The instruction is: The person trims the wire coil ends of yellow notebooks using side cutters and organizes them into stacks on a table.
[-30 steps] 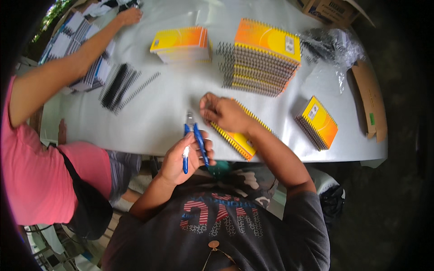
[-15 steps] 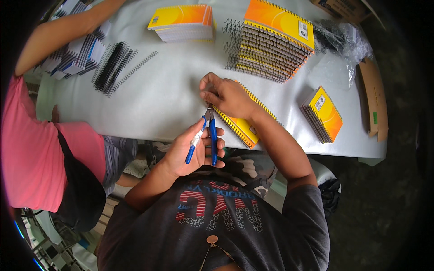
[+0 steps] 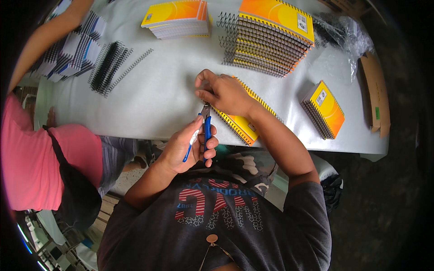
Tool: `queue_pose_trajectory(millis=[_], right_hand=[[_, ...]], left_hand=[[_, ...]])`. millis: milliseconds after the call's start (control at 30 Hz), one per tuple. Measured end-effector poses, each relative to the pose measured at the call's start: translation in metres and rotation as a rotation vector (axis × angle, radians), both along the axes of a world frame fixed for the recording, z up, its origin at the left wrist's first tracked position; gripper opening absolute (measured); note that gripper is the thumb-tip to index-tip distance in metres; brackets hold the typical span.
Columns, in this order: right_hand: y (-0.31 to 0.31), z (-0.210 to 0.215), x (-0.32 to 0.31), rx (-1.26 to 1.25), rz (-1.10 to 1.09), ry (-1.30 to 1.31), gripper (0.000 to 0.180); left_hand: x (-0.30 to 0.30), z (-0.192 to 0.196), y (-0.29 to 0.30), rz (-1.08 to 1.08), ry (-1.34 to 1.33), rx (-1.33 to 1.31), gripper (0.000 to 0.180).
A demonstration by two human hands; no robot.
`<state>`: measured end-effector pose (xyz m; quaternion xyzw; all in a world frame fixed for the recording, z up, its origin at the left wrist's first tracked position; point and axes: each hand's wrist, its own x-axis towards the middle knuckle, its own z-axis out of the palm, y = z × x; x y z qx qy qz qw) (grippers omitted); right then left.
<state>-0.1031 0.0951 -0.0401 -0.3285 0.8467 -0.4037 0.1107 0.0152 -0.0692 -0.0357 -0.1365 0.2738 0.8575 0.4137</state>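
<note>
My left hand point(image 3: 179, 150) is closed round the handles of a pair of wire cutters point(image 3: 208, 128). They have blue grips, one wrapped in white tape. Their jaws point up at the top left corner of a yellow and orange spiral notebook point(image 3: 241, 125), which lies slanted near the table's front edge. Across the notebook rests my right hand point(image 3: 229, 95), its thumb and forefinger bent together at the end of the black coil, just above the jaws. The fingers hide that coil end and part of the cover.
Coil-bound notebooks point(image 3: 271, 45) form a tall stack behind, with a shorter pile point(image 3: 323, 110) at right and another stack point(image 3: 178, 20) at back left. Loose black coils point(image 3: 108, 67) lie left. Plastic wrap point(image 3: 355, 43) and cardboard point(image 3: 376, 95) line the right edge. A person in pink point(image 3: 49, 158) stands left.
My left fingers have closed further, bringing the cutter handles nearer each other. The jaws stay by my right fingertips. The other person's arm at left has shifted leftward.
</note>
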Motion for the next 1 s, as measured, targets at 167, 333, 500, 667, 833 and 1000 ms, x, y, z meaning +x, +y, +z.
queue_pose_trajectory(millis=[167,333,500,667,833,1000], right_hand=[[0.001,-0.001,0.000,-0.007,0.005,0.012,0.023],[0.000,0.003,0.000,0.000,-0.003,-0.034,0.023],[0.000,0.001,-0.001,0.017,-0.013,-0.038,0.024],[0.002,0.003,0.000,-0.014,-0.022,-0.109,0.027],[0.001,0.000,0.001,-0.044,-0.019,-0.134,0.026],[-0.002,0.001,0.002,-0.007,-0.003,-0.103,0.028]], left_hand=[[0.000,0.017,0.010,0.026,-0.049,-0.290,0.044],[-0.003,-0.003,-0.004,-0.048,0.097,0.031,0.051],[-0.005,0.017,-0.001,-0.082,-0.033,-0.170,0.061],[-0.019,0.008,-0.027,-0.184,-0.022,0.032,0.059],[-0.023,0.059,-0.007,-0.717,1.054,-1.732,0.038],[-0.042,0.060,-0.029,-0.841,1.186,-1.757,0.034]])
